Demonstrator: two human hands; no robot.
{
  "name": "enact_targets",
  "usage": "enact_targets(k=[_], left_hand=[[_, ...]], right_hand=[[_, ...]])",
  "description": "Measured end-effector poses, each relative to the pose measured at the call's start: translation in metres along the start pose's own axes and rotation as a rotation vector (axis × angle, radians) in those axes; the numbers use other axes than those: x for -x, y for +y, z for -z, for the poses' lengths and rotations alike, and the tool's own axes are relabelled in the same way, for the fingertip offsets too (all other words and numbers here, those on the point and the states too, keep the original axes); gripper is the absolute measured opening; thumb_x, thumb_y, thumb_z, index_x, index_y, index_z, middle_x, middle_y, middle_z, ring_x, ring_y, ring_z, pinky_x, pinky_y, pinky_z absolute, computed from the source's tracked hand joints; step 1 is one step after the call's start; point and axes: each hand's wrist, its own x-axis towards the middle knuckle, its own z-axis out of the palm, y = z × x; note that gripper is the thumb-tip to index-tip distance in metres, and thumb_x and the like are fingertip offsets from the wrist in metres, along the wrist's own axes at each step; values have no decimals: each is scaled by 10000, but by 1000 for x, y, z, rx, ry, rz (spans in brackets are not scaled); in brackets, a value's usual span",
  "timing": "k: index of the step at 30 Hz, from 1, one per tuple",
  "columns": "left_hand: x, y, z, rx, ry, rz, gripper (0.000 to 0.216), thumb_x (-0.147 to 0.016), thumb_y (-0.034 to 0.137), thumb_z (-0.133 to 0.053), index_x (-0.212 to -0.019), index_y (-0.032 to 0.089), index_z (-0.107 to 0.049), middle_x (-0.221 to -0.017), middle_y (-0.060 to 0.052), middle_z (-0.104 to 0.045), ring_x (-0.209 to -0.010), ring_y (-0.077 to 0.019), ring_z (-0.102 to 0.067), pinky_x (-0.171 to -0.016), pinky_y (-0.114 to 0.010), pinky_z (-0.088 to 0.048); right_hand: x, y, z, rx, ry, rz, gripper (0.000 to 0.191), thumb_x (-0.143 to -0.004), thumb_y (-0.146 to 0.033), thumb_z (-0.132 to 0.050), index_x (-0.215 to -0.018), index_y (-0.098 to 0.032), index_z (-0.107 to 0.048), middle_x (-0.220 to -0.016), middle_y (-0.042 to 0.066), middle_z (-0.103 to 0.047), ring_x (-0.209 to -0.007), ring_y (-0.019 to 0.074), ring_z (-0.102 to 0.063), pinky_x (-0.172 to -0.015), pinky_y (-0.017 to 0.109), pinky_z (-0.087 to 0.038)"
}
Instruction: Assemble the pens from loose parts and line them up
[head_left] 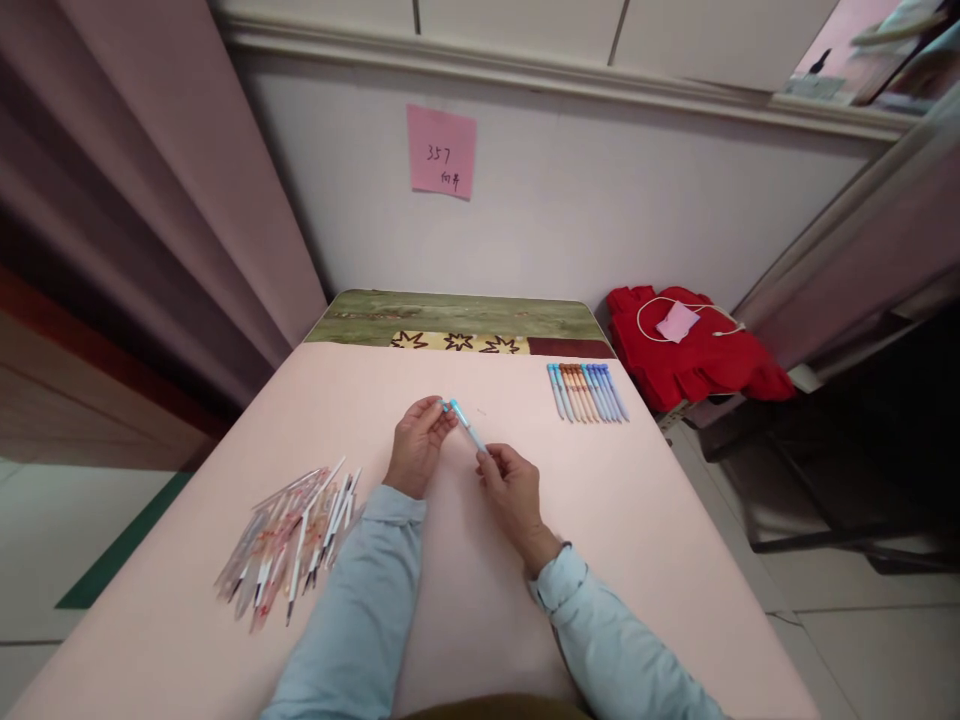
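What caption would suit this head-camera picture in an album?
Both hands, left hand and right hand, hold a blue pen over a pink table.

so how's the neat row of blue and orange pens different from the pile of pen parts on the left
The row of blue and orange pens lies side by side, parallel, at the pink table's far right. The pile of clear and white pen parts is fanned loosely, overlapping, near left. Both rest untouched on the table.

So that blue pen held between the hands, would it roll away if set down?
Probably. The pen looks slim and round, so a nudge could roll it on the smooth table. Likely stiff and light: it spans left hand to right hand without sagging.
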Motion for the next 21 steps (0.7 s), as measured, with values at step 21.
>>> enact_targets(k=[21], left_hand=[[-2,8,1,152,58,21,183,-758,201,-741,-901,157,-634,-815,-27,-697,-726,-112,-667,-782,-271,-541]], right_hand=[[4,6,-2,188,-16,57,312,-895,-464,-553,-901,-202,-722,-644,-3,-665,-521,132,-534,-511,221,-409]])
